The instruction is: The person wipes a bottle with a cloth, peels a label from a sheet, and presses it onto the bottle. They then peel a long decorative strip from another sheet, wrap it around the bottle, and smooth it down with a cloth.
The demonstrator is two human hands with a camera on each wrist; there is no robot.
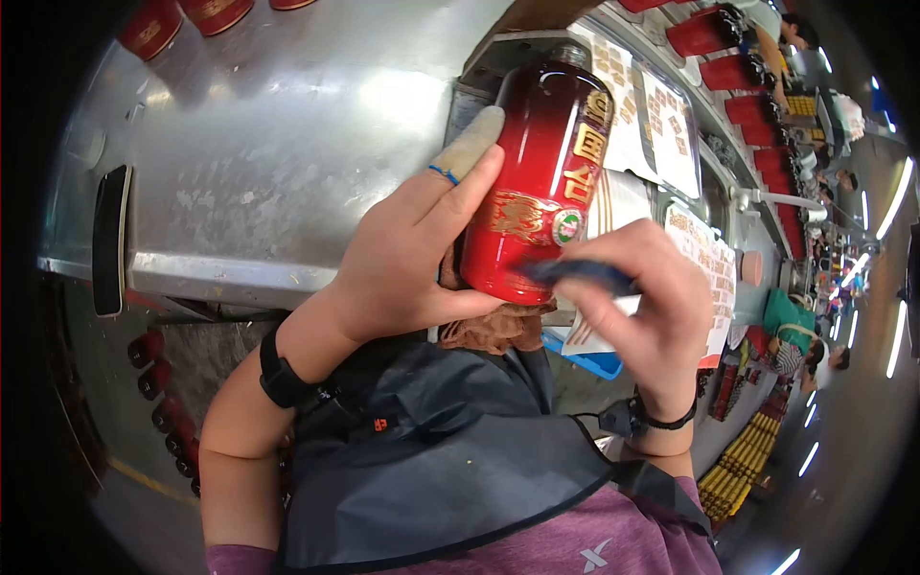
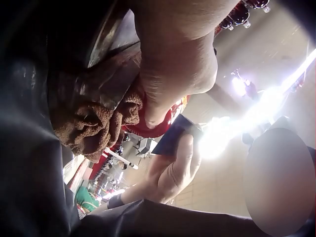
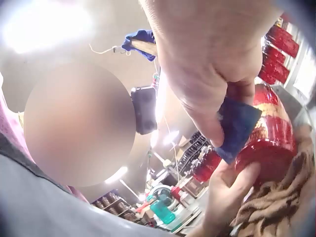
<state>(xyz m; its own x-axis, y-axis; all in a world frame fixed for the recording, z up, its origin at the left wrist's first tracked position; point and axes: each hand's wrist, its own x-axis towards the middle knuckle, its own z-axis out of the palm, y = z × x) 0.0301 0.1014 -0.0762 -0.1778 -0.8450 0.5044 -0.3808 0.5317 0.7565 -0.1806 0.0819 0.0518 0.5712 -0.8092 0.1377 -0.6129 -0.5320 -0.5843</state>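
Observation:
A glossy red bottle [image 1: 537, 163] with gold lettering and a gold band lies tilted, its clear neck at the top of the head view. The left hand [image 1: 412, 230] holds it from the left side, a pale cover on one finger and the thumb by the base. In the right hand [image 1: 652, 297] a dark blue flat piece [image 1: 594, 276] is pinched, its edge at the lower part of the bottle. The right wrist view shows the blue piece [image 3: 238, 129] beside the bottle [image 3: 269, 148]. Brown cloth [image 1: 494, 331] lies under the base.
Sheets of gold stickers [image 1: 661, 125] lie to the right of the bottle, with a blue tray [image 1: 585, 356] below. A black phone-like object [image 1: 112, 240] stands at the metal table's [image 1: 240, 172] left edge. Red containers [image 1: 704, 34] line the upper right.

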